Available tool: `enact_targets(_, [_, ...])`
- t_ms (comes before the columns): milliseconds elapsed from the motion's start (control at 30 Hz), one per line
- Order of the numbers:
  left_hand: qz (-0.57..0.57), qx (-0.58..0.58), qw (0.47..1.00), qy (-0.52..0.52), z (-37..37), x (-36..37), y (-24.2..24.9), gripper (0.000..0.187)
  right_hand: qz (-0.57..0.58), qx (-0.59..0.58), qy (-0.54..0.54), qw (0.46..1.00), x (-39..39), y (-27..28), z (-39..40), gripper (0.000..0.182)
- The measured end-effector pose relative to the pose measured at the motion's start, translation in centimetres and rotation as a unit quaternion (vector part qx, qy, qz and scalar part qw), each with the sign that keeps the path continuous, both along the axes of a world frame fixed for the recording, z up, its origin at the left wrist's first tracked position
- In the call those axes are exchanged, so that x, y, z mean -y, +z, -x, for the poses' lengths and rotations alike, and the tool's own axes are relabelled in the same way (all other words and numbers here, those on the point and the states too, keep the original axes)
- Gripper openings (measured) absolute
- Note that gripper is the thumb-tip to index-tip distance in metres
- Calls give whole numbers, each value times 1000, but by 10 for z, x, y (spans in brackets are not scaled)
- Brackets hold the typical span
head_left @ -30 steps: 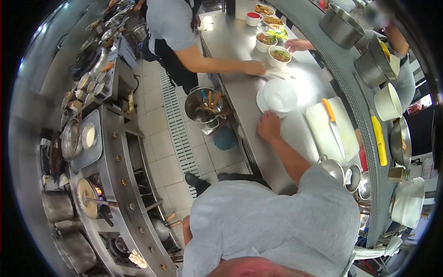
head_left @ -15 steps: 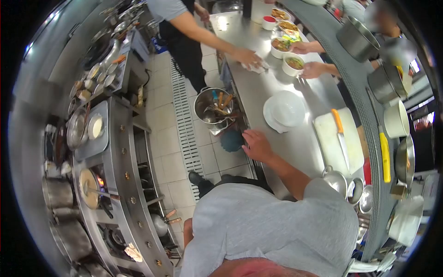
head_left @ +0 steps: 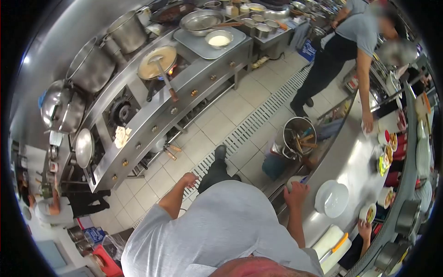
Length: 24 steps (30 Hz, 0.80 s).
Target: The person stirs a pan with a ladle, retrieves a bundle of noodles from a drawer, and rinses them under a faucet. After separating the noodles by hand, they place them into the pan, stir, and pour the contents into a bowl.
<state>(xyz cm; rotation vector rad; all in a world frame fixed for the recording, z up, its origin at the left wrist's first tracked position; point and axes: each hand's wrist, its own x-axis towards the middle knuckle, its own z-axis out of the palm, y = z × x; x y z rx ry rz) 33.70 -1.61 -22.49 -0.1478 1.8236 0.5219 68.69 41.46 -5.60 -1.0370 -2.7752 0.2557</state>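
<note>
My right hand (head_left: 296, 195) is at the near edge of the steel counter (head_left: 341, 159), its fingers curled against a small white-and-blue container (head_left: 292, 183). Part of that container is hidden by the hand. Over the tiled floor, my left hand (head_left: 188, 180) hangs out at my side with loosely spread fingers and nothing in it. To the right of my right hand, white plates or bowls (head_left: 331, 198) are stacked on the counter. Beyond them a co-worker's hand (head_left: 364, 225) touches a bowl of food (head_left: 368, 213).
A knife with an orange handle (head_left: 340, 242) lies on a white cutting board (head_left: 330, 263). A pot of utensils (head_left: 299, 136) stands below the counter. On the left stove, a pan (head_left: 150, 64) sits over a flame. Another co-worker (head_left: 350, 41) wipes the counter's far end.
My view has swung left, bringing the stove and my left hand into sight. My right hand, earlier spread over the counter edge, now has its fingers at the container. A co-worker's hands have drawn back.
</note>
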Motion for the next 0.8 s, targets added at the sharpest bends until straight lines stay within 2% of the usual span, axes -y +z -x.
enact_targets(67, [9, 16, 1000, 11, -3, 0, 1, 39, -2, 6, -3, 1000, -2, -3, 0, 37])
enact_targets(133, [24, 50, 998, 34, -7, 7, -18, 37, -5, 13, -4, 1000, -1, -4, 0, 37])
enact_targets(233, [33, 49, 998, 17, -8, 11, -29, 35, -10, 12, -11, 1000, 0, -6, 0, 36])
enact_targets(333, [11, 4, 1000, 5, -9, 6, -29, 38, -4, 21, -14, 1000, 2, -4, 1, 35])
enact_targets(367, [16, 16, 1000, -12, -9, 4, -28, 49, -8, 20, -14, 1000, 2, -4, 1, 35])
enact_targets(467, [15, 15, 1000, -16, -9, -6, -24, 49, -15, 22, -15, 1000, 3, -2, 1, 34])
enact_targets(567, [17, 36, 999, -23, -7, -4, -44, 50, -15, 23, -15, 1000, 4, 0, 3, 34])
enact_targets(800, [33, 30, 999, -21, -13, -2, -32, 53, -18, 18, -19, 999, 4, 0, 4, 34])
